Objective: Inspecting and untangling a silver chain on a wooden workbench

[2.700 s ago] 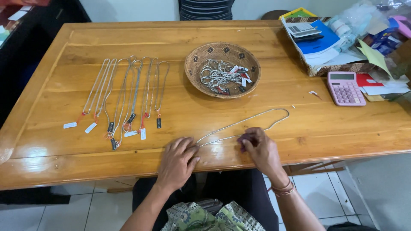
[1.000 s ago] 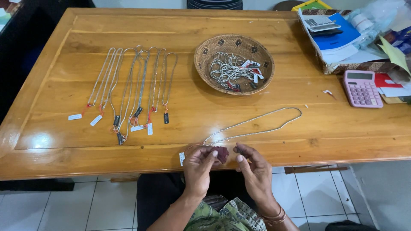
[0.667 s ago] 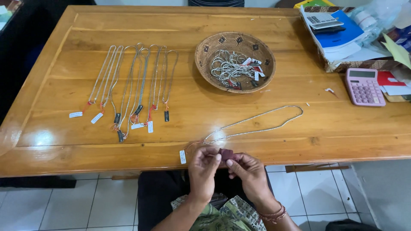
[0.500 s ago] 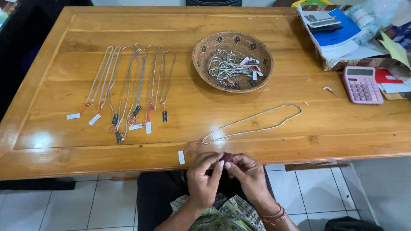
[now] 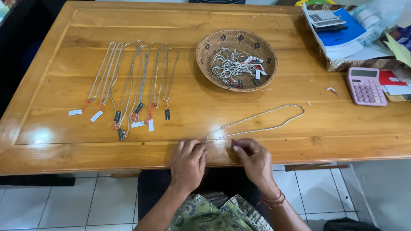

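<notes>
Your left hand (image 5: pixel 188 161) and right hand (image 5: pixel 252 159) pinch the near ends of the silver chain (image 5: pixel 257 122), which lies looped right of the laid-out chains (image 5: pixel 132 85). About seven lie sorted; judging by the tangle in the woven basket (image 5: pixel 205 60) beyond, much remains
</notes>
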